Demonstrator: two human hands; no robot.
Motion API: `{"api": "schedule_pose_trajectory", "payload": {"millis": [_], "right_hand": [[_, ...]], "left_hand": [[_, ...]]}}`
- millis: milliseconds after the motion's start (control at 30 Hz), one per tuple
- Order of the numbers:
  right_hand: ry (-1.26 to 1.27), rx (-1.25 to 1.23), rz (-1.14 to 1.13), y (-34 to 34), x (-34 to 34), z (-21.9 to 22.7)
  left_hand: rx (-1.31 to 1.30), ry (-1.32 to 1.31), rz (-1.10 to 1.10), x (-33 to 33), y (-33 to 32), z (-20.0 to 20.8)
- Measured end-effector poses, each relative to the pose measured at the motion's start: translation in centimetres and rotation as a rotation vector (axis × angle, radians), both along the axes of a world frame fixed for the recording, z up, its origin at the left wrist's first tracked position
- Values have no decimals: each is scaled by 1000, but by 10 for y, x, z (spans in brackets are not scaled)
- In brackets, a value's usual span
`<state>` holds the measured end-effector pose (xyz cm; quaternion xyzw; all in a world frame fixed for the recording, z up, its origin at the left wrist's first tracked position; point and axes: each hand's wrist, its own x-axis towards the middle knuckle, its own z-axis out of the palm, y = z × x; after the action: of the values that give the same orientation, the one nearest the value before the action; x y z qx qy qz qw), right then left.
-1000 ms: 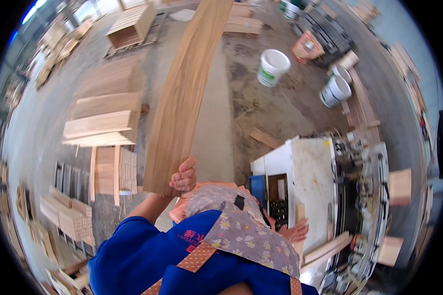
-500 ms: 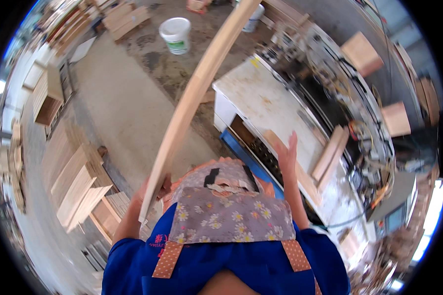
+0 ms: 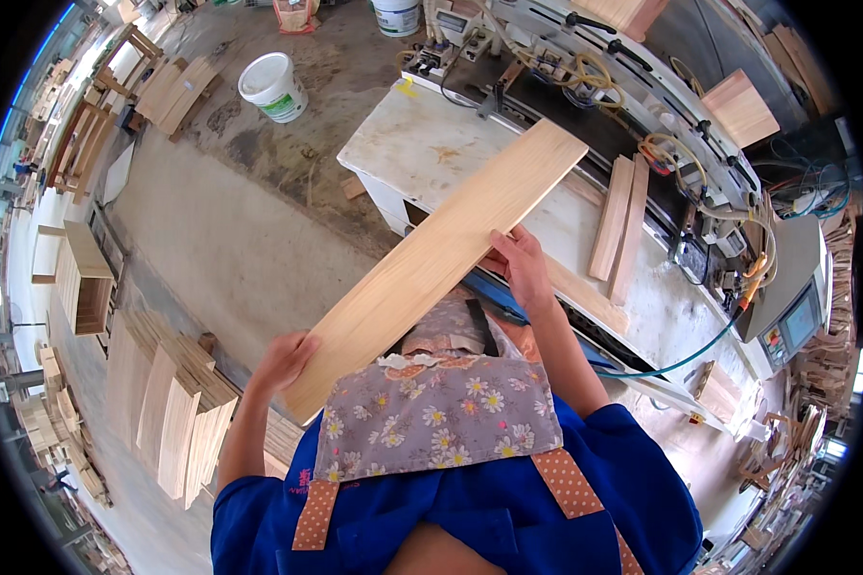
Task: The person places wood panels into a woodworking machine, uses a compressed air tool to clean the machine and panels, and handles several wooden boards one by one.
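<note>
A long, flat wooden board (image 3: 441, 259) slants across in front of my apron, its broad face up. My left hand (image 3: 290, 360) is closed on its near left edge, close to the low end. Farther along, my right hand (image 3: 518, 259) grips the right edge, thumb on top and the other fingers partly hidden beneath. The far end of the board reaches over the white-topped machine table (image 3: 403, 129). Two narrow wooden strips (image 3: 619, 230) lie side by side on that table, right of my right hand. Another wooden piece (image 3: 585, 295) rests along its near edge.
Stacked boards (image 3: 168, 407) stand on the floor at my left. A white bucket (image 3: 273, 88) sits beyond the table's left corner. Clamps and hoses run along the machine's back, and a teal hose (image 3: 676, 367) crosses at right near a control panel (image 3: 791, 326).
The board has turned from its narrow edge to its broad face and swung down to the right. My right hand, open and apart from it before, now holds it. My view has shifted right.
</note>
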<state>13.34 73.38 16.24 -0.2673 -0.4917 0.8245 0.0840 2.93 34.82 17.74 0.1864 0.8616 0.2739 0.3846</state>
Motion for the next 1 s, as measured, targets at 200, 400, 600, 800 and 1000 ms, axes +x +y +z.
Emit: {"api": "schedule_pose_trajectory", "payload": {"millis": [200, 400, 600, 800, 1000], "right_hand": [[-73, -2, -233, 52, -14, -45], [-236, 5, -154, 85, -42, -83], [-264, -136, -249, 85, -69, -97], [-330, -78, -154, 81, -97, -89], [-471, 81, -128, 91, -116, -98]], "left_hand": [[-33, 88, -73, -6, 83, -22], [74, 179, 59, -12, 163, -66], [84, 232, 101, -10, 217, -96], [81, 241, 154, -19, 216, -109], [49, 235, 125, -39, 216, -110]]}}
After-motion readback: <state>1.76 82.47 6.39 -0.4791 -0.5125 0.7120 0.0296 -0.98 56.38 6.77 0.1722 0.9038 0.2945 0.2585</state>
